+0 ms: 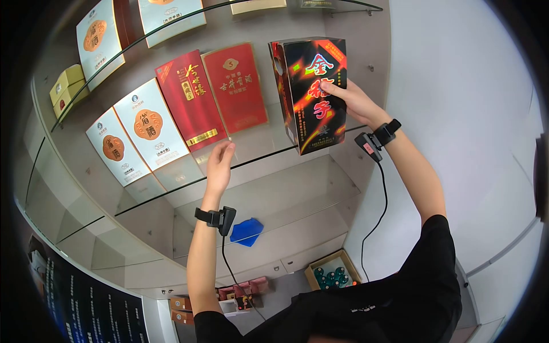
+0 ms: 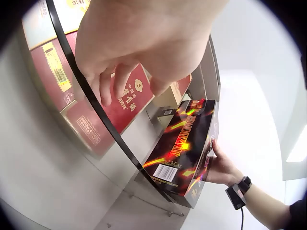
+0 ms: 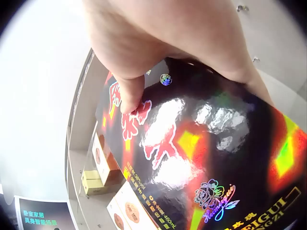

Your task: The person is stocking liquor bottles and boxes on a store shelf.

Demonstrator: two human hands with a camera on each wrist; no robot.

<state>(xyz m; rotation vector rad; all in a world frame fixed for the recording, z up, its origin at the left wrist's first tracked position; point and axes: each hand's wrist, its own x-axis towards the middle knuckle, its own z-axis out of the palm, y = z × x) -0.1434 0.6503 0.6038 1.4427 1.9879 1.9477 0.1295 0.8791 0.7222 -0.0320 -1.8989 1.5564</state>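
Observation:
A black box with red and orange flashes and large Chinese characters (image 1: 317, 114) is at the right end of the glass shelf. My right hand (image 1: 357, 103) grips its right side, thumb across the printed front; the other fingers are hidden behind the box. In the right wrist view the glossy front of the box (image 3: 192, 139) fills much of the picture. My left hand (image 1: 219, 163) holds nothing, its fingers loosely bent by the shelf's front edge, near the lower end of a red box with a gold band (image 1: 190, 100). Beside that stands another red box (image 1: 235, 86).
Two white boxes with copper emblems (image 1: 147, 123) stand left on the same glass shelf (image 1: 251, 151). More boxes, one yellow-green (image 1: 67, 88), are on the shelf above. A blue piece (image 1: 247, 231) lies below. A carton of green-capped bottles (image 1: 331, 271) is on the floor.

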